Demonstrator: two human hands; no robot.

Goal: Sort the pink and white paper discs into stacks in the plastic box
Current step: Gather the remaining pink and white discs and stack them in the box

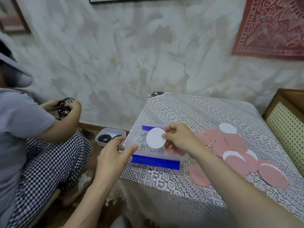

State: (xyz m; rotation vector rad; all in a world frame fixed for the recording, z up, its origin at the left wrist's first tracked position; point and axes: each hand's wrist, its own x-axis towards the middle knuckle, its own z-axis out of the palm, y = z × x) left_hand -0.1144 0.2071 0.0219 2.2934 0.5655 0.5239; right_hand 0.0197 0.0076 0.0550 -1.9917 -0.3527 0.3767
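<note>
A clear plastic box (pixel 139 151) with blue clip handles sits at the left edge of the lace-covered table (pixel 205 112). My right hand (pixel 179 139) pinches a white paper disc (pixel 155 137) by its right edge and holds it over the box. A pink disc (pixel 174 152) lies in the box, partly hidden under my right hand. My left hand (pixel 113 155) touches the box's near left corner with straight fingers. To the right of the box a loose pile of pink discs (pixel 230 145) covers the cloth, with white discs (pixel 227 128) among them.
Another person sits on the left, holding black rings (pixel 65 107). A white tray (pixel 110 137) with black rings rests on the floor beside the table. A wooden cane-panel chair (pixel 287 122) stands at the right edge. The wall is close behind the table.
</note>
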